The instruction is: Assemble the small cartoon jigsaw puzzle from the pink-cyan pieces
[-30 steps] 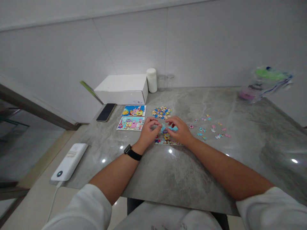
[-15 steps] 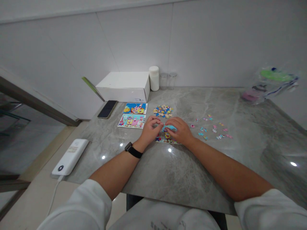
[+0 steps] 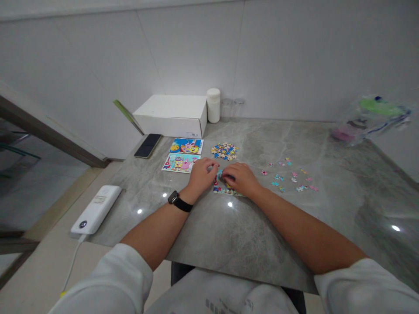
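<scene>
A partly assembled jigsaw puzzle (image 3: 222,190) with cartoon figures lies flat on the grey table, between and below my hands. At its upper left edge my right hand (image 3: 242,179) is bent over it, thumb and fingertips pinched at a small bluish puzzle piece (image 3: 220,173). This hand covers much of the puzzle's right part. My left hand (image 3: 202,174), with a black watch on its wrist, is just left of the puzzle. Its thumb and fingers are curled together, and anything between them is too small to make out.
Loose puzzle pieces (image 3: 293,174) are scattered to the right. Behind my hands lie a piece pile (image 3: 224,151) and two picture cards (image 3: 186,146). Farther back are a phone (image 3: 148,146), white box (image 3: 170,115), white bottle (image 3: 214,106) and glass jars (image 3: 238,109). A power bank (image 3: 96,209) sits left.
My hands have drawn slightly apart. The right fingers have shifted to the puzzle's upper left, uncovering its left side. The light blue part between my hands now shows less. The view has shifted slightly.
</scene>
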The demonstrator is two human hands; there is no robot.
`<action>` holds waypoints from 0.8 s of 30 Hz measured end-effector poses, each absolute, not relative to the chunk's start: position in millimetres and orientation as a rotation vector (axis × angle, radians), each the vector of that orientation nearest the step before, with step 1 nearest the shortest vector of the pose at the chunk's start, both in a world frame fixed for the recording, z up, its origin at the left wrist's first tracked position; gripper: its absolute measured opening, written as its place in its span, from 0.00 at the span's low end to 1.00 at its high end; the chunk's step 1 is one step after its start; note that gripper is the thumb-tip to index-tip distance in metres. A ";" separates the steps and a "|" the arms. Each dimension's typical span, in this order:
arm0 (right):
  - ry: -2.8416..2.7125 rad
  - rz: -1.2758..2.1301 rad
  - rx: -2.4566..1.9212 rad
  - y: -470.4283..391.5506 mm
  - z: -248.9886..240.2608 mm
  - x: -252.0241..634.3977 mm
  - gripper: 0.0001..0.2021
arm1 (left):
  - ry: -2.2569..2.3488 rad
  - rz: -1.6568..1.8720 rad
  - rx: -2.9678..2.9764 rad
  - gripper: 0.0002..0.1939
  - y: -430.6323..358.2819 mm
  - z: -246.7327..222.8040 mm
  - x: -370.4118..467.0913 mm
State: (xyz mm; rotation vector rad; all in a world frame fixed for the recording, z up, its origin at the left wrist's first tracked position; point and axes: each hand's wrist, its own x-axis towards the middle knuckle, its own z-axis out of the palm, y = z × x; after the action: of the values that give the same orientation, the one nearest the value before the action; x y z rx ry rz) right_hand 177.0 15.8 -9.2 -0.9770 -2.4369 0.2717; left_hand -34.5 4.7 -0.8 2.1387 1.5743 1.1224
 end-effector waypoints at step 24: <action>-2.447 0.164 -1.034 13.1 -7.2 179.2 0.08 | 1.718 0.868 2.329 0.05 1.9 -13.4 -36.6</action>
State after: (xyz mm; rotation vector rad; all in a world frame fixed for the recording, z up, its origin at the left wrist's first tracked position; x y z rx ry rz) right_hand 179.2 13.1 -7.2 -1.0341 -2.4467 0.1637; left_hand -36.6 1.9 -13.4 2.3293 1.7177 0.8679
